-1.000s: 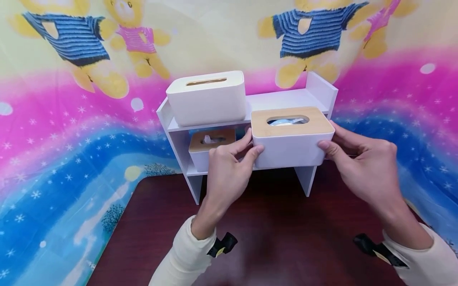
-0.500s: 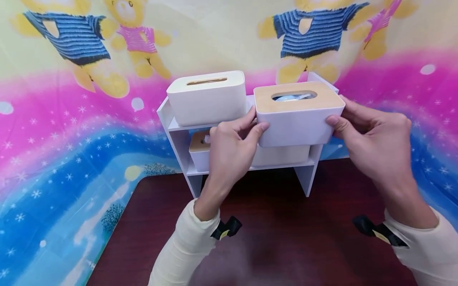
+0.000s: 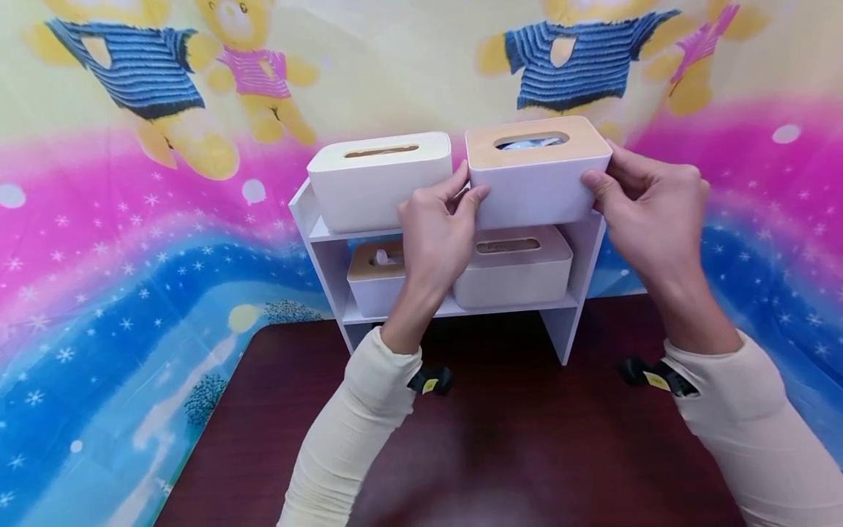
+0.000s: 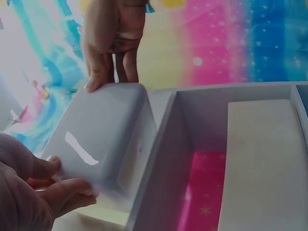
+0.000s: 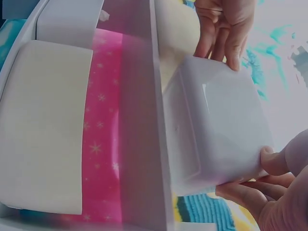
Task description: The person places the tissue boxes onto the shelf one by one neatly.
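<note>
A white tissue box with a light wooden lid is held between both hands over the right part of the upper shelf. My left hand grips its left end, thumb on the front corner. At the opposite end, my right hand pinches the right front corner between thumb and fingers. Something pale bluish shows through the lid's slot. Seen from the left wrist, the box's smooth underside is tilted beside the shelf board. An all-white tissue box stands just left on the upper shelf.
The white two-tier shelf stands on a dark red-brown table. Its lower tier carries a wooden-lidded tissue box on the left and a cream one on the right. A printed teddy-bear cloth hangs behind.
Both hands have raised the wooden-lidded tissue box from in front of the lower tier to the upper shelf's level. The cream box below has come into view.
</note>
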Motion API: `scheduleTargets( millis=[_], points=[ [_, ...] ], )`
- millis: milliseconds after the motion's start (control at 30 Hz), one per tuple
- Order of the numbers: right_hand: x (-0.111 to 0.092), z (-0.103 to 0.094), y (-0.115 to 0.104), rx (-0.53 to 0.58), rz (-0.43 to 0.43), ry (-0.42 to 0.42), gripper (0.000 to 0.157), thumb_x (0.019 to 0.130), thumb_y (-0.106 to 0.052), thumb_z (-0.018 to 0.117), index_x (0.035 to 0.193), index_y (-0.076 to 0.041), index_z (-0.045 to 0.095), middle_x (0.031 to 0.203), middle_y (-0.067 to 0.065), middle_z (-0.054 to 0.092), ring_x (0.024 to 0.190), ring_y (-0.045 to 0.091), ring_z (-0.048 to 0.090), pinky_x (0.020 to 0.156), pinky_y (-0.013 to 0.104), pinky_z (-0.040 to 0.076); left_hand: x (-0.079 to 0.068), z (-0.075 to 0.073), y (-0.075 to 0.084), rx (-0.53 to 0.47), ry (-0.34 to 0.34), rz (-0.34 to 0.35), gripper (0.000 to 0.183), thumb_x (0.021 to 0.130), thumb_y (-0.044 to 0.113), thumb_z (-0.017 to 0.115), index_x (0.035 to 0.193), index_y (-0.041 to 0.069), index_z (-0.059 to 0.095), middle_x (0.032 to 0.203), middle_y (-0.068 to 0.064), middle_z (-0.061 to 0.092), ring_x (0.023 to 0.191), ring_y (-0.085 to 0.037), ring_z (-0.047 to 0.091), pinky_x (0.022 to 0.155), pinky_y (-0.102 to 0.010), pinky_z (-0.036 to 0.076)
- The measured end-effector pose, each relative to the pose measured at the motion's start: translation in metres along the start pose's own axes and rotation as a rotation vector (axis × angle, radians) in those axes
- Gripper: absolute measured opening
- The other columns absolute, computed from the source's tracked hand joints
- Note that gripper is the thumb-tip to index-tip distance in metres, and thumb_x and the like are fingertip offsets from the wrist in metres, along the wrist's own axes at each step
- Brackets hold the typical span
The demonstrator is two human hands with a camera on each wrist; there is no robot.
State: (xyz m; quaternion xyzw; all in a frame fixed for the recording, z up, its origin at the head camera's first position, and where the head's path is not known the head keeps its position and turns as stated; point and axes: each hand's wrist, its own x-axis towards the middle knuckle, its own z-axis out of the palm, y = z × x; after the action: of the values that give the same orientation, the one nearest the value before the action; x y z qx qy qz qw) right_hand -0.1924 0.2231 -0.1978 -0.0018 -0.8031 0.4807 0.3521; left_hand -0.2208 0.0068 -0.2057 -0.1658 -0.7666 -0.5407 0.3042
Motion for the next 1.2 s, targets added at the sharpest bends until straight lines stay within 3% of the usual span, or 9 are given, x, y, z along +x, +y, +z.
scheduleTargets(
  millis=[200,433,667,867,1100,1200],
  points=[
    [0.014,0.011,0.002,-0.026,0.043,0.014,0.043,0.100,-0.037,0.076,0.140,-0.043,0.062,0.141,0.002,0.070,0.121,0.014,0.075,0.090,0.017,0.060,0.012,0.012,-0.002,0.062,0.042,0.000,0.042,0.099,0.022,0.081,0.138,0.012,0.071,0.128,-0.008,0.077,0.121,-0.008,0.072,0.098,-0.018,0.059],
    [0.025,0.021,0.007,-0.039,0.077,0.027,0.040,0.101,-0.036,0.074,0.140,-0.039,0.064,0.140,0.003,0.070,0.120,0.015,0.076,0.092,0.019,0.061,0.019,0.019,-0.004,0.133,0.036,-0.026,0.040,0.100,0.023,0.079,0.139,0.013,0.071,0.127,-0.006,0.078,0.115,-0.007,0.075,0.096,-0.019,0.060],
    [0.029,0.028,0.007,-0.120,0.068,0.049,0.037,0.103,-0.040,0.070,0.140,-0.042,0.063,0.138,0.002,0.071,0.117,0.016,0.077,0.096,0.024,0.062,0.022,0.021,-0.005,0.210,0.027,-0.003,0.040,0.101,0.019,0.076,0.141,0.013,0.071,0.126,-0.006,0.079,0.115,-0.017,0.077,0.103,-0.029,0.059],
    [0.031,0.032,0.006,-0.138,0.058,0.031,0.038,0.106,-0.040,0.065,0.144,-0.041,0.061,0.142,0.001,0.068,0.130,0.019,0.069,0.109,0.036,0.056,0.021,0.023,-0.006,0.241,0.019,0.019,0.043,0.103,0.015,0.073,0.145,0.012,0.068,0.128,-0.008,0.079,0.117,-0.024,0.077,0.105,-0.032,0.059],
    [0.029,0.028,0.003,-0.140,0.082,-0.025,0.048,0.108,-0.039,0.062,0.154,-0.038,0.050,0.154,0.002,0.058,0.140,0.020,0.061,0.115,0.038,0.050,0.015,0.019,0.003,0.285,-0.075,0.002,0.067,0.100,0.026,0.078,0.160,0.009,0.051,0.145,-0.012,0.069,0.130,-0.025,0.071,0.113,-0.031,0.054],
    [0.021,0.022,0.001,-0.127,0.098,-0.054,0.060,0.107,-0.042,0.062,0.162,-0.036,0.039,0.162,0.000,0.050,0.147,0.017,0.053,0.119,0.035,0.047,0.004,0.009,0.008,0.274,-0.119,0.025,0.077,0.100,0.033,0.078,0.164,0.007,0.043,0.122,-0.017,0.079,0.102,-0.030,0.077,0.095,-0.030,0.058]
  ],
)
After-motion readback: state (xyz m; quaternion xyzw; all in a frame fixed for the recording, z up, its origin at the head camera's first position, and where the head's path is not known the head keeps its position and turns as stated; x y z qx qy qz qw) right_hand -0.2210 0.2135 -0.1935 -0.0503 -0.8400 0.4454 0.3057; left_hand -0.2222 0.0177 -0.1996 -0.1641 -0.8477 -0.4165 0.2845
